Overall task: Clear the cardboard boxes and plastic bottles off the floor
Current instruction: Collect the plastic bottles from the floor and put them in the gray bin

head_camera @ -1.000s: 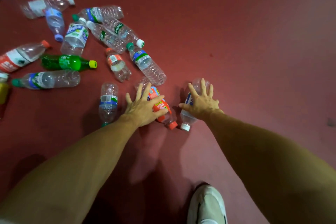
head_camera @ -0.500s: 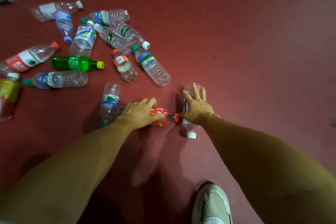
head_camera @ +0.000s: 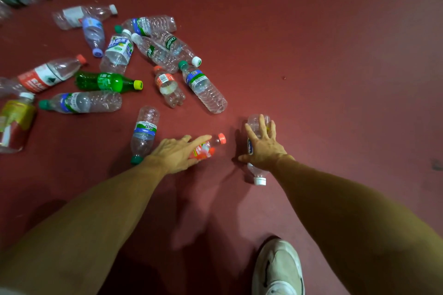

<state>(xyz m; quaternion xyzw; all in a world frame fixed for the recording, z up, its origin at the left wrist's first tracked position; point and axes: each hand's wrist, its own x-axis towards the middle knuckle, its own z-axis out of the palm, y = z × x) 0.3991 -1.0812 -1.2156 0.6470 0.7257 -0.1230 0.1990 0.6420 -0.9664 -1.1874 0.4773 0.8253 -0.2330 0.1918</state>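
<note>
Standing at the bottom edge, right of centre, a pale fabric shoe (head_camera: pixel 278 268) rests on the floor (head_camera: pixel 335 79), a dull red surface with a fine matt grain. Above it, at the middle of the frame, the left hand (head_camera: pixel 173 154) has its grip closed round a small orange-labelled bottle (head_camera: pixel 206 149), thumb beneath and fingers laid over the crinkled label, the orange cap pointing to the right. Just to the right, the right hand (head_camera: pixel 263 146) lies on a clear bottle (head_camera: pixel 257 172) whose white cap points toward the bottom of the frame. Its grip is wide, fingers spread and nearly straight over the thin plastic. Further up, toward the upper left of the frame, more plastic bottles (head_camera: pixel 203 88) lie scattered on their sides, ribbed and see-through, among them a green bottle (head_camera: pixel 105 81) with a yellow cap.
</note>
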